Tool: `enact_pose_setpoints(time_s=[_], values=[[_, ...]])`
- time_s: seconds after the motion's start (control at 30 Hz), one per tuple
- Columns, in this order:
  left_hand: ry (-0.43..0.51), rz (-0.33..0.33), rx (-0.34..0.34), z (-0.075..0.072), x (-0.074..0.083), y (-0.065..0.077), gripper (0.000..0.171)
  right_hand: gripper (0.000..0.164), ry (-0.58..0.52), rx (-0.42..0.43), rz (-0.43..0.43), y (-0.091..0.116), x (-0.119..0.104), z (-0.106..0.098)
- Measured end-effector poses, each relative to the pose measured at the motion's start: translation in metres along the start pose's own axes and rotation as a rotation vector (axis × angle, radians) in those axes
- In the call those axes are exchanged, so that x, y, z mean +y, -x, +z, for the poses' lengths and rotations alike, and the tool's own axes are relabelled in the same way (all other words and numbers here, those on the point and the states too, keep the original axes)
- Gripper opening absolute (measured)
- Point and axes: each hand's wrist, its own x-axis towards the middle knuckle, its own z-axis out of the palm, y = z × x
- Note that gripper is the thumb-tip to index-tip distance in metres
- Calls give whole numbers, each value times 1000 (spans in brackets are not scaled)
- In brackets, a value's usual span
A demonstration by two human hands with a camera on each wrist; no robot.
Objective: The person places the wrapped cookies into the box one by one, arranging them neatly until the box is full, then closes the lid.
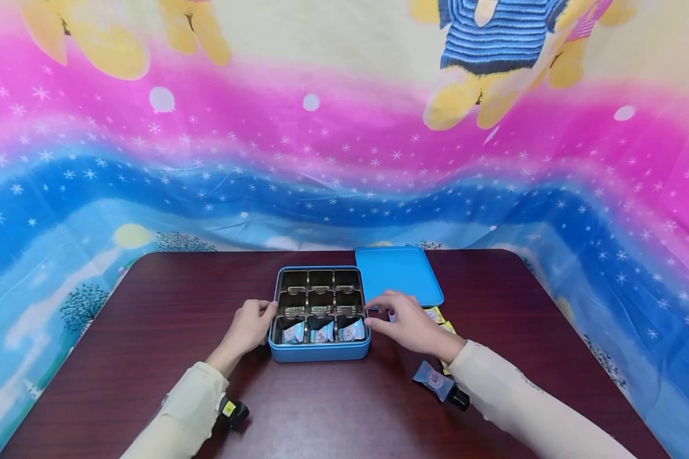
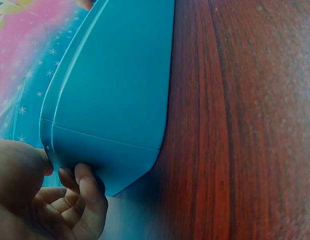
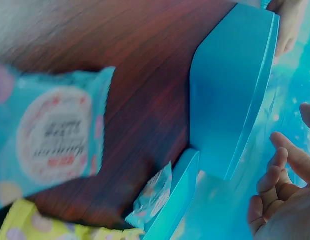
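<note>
A blue tin box stands on the table, its insert divided into several compartments. Three blue-wrapped sweets lie one each in the front-row compartments; gold-coloured bits show in the rows behind. My left hand grips the box at its left side; in the left wrist view the thumb is at the rim and bent fingers lie against the wall. My right hand hovers by the box's right edge, thumb and fingers spread with nothing between them, as the right wrist view also shows.
The blue lid lies inside up behind the box's right side. Yellow-wrapped sweets lie partly hidden under the right arm, with a blue-wrapped sweet nearer the front. A printed cloth hangs behind the dark wood table.
</note>
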Motion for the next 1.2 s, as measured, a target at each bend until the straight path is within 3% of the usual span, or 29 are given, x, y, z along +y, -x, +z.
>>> enact_pose_setpoints(time_s=[0.53,1.2], values=[[1,10,11,0,0,0,42,31,-5,12,-11,22,28,-25],[-4,11,12,1,-1,0,42,32,37,60,18,53,56,-35]])
